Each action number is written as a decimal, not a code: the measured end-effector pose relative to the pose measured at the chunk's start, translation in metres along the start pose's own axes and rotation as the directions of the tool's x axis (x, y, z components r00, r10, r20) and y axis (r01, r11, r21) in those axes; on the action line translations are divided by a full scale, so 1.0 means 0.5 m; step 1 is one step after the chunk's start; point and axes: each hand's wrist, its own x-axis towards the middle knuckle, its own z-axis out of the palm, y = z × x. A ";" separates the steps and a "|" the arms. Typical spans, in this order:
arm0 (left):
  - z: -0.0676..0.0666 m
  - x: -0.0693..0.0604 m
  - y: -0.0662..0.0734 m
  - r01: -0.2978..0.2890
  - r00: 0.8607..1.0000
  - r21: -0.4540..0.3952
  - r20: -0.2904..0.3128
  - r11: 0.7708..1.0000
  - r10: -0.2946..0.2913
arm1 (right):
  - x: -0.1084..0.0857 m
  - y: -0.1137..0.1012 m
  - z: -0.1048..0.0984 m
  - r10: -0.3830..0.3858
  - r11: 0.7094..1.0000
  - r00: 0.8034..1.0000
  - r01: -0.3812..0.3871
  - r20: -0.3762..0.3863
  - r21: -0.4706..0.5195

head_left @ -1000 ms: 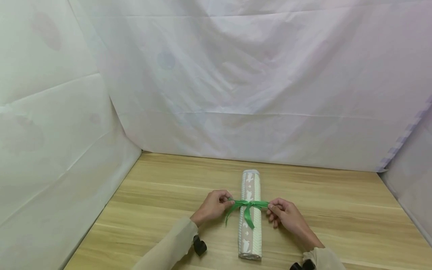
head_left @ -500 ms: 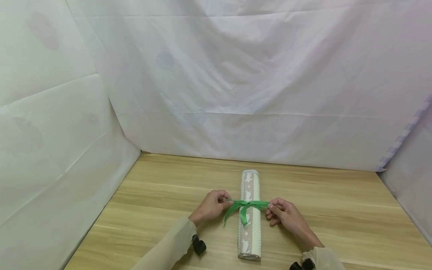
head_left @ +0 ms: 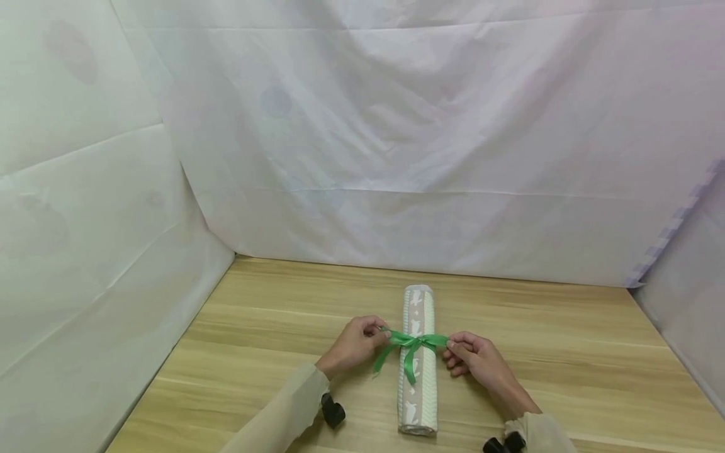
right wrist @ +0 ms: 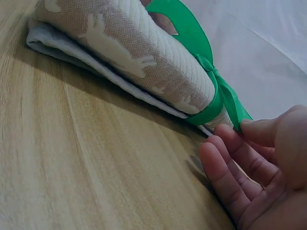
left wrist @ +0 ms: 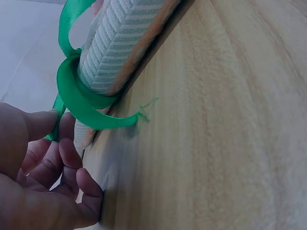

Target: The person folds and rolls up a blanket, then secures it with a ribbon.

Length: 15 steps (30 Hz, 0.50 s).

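Note:
A rolled towel (head_left: 418,399) with white animal shapes on a brownish band lies lengthwise on the wooden table. Around its middle goes a green ribbon (head_left: 410,365), knotted on top into a bow with two tails hanging down. My left hand (head_left: 355,343) pinches the bow's left loop between thumb and index finger, beside the towel. On the opposite side, my right hand (head_left: 481,360) pinches the right loop the same way. In the left wrist view, one ribbon tail (left wrist: 88,115) curls toward the table and its end is frayed. The towel's underside is hidden.
Pale cloth (head_left: 396,233) hangs behind the wooden table (head_left: 272,302), with more cloth (head_left: 102,251) along the left side and at the right. Each wrist bears a black device, such as the left wrist camera (head_left: 333,412).
The left loop looks wider and less taut than before. My right hand has shifted slightly left, toward the knot. The ribbon's front tail has swung a little left. Both hands keep their pinch.

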 end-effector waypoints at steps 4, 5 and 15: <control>-0.002 -0.001 0.002 0.015 1.000 -0.009 0.000 1.000 -0.015 | 0.003 -0.003 0.002 0.011 1.000 1.000 -0.011 -0.004 0.012; -0.002 -0.002 0.002 0.018 1.000 -0.010 -0.001 1.000 -0.018 | 0.003 -0.003 0.003 0.014 1.000 1.000 -0.014 -0.006 0.013; -0.013 -0.005 0.006 0.007 1.000 -0.042 -0.013 0.999 -0.007 | 0.004 -0.003 0.002 0.031 0.999 0.999 -0.031 -0.032 0.019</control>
